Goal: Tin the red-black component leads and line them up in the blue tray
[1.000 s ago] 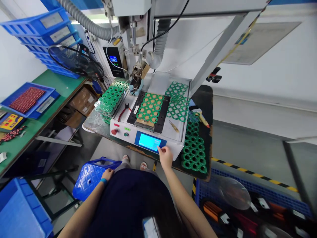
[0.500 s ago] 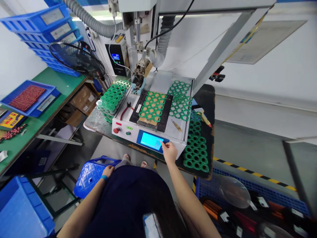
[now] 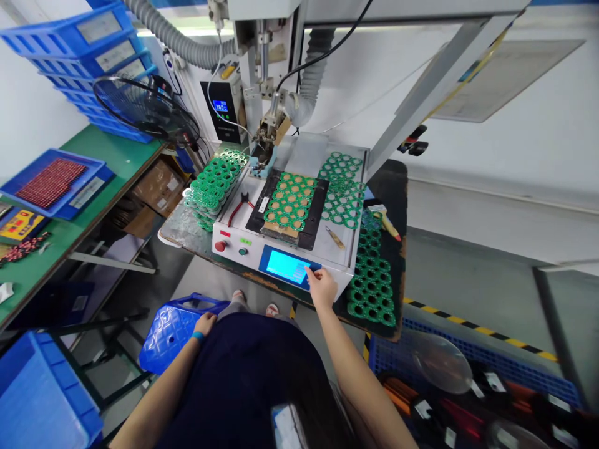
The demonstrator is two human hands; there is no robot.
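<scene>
My right hand [image 3: 321, 287] reaches to the white soldering machine [image 3: 243, 240], one fingertip touching the right edge of its lit blue touchscreen [image 3: 286, 266]. It holds nothing. A green circuit panel [image 3: 289, 201] lies in the black fixture [image 3: 316, 215] on the machine bed, under the soldering head [image 3: 266, 131]. My left hand [image 3: 204, 324] rests low by my hip, next to a blue plastic stool [image 3: 171, 333], fingers curled with nothing visible in them.
Stacks of green panels sit left [image 3: 210, 184] and right [image 3: 372, 280] of the machine. Red-handled cutters [image 3: 236, 209] and tweezers [image 3: 334, 237] lie on the bed. A fan [image 3: 140, 109], blue bins [image 3: 88, 47] and a green bench [image 3: 56, 231] stand left; a blue crate [image 3: 468, 374] is at right.
My right hand slid slightly right along the screen's edge and stays on it. The view shifted a little; the left hand has not moved.
</scene>
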